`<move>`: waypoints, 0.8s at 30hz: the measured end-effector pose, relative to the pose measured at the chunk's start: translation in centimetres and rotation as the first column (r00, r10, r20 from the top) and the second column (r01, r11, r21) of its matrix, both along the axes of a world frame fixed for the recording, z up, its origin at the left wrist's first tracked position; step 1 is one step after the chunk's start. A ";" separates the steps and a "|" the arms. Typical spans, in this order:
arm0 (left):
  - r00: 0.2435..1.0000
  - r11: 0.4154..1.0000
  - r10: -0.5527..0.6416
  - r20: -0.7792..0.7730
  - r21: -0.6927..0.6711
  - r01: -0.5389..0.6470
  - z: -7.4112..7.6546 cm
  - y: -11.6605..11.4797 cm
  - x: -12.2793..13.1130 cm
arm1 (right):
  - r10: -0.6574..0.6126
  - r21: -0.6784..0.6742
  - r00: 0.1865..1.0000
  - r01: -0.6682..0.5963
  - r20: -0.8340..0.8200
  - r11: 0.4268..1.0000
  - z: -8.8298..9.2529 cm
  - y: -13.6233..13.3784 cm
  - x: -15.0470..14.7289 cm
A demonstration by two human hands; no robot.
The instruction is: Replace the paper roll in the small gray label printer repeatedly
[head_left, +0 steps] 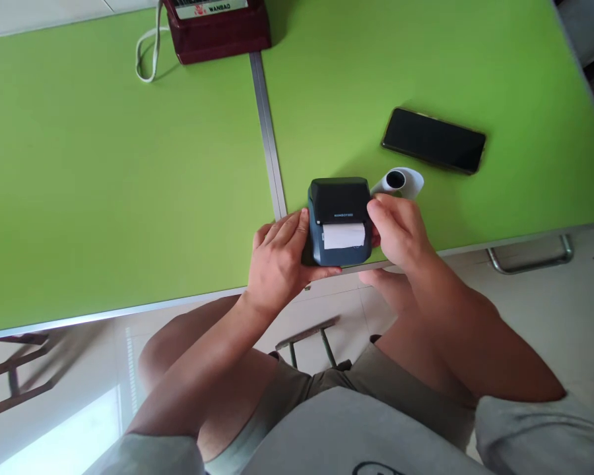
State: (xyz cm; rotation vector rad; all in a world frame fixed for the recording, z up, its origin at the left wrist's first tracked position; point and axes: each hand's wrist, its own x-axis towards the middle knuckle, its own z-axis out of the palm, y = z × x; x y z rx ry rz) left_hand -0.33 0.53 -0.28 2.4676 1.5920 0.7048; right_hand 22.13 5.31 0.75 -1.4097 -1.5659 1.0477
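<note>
A small dark blue-grey label printer [340,210] sits at the near edge of the green table [129,198], with a strip of white paper showing at its front slot. My left hand [277,260] is wrapped round its left side and lower corner. My right hand [398,231] grips its right side, fingers curled against the lid. A white paper roll [400,181] with a dark core lies just behind my right hand, touching nothing else that I can see.
A black phone [433,140] lies face up at the back right. A dark red device [218,30] with a white cord [148,56] stands at the far edge. A metal seam [267,132] runs down the table's middle. My knees and a stool show below the edge.
</note>
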 end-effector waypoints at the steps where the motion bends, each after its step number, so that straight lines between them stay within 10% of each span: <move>1: 1.000 1.000 0.007 -0.005 -0.012 -0.007 0.0 0.0 0.0 | 0.011 0.000 1.000 -0.011 0.000 1.000 -0.1 0.0 0.1; 9: 0.998 0.999 0.014 -0.068 -0.038 -0.016 0.0 -0.5 0.6 | 0.036 0.119 0.999 -0.032 -0.034 0.992 -0.4 -0.5 1.0; 18: 0.996 1.000 0.016 -0.084 0.002 -0.016 0.0 -0.5 0.7 | -0.193 0.305 0.977 0.159 0.087 0.939 4.8 0.7 -1.6; 24: 0.996 0.998 0.010 -0.094 0.065 -0.004 0.3 -0.5 0.6 | -0.108 0.309 0.890 -0.038 0.442 0.950 6.1 2.3 -2.3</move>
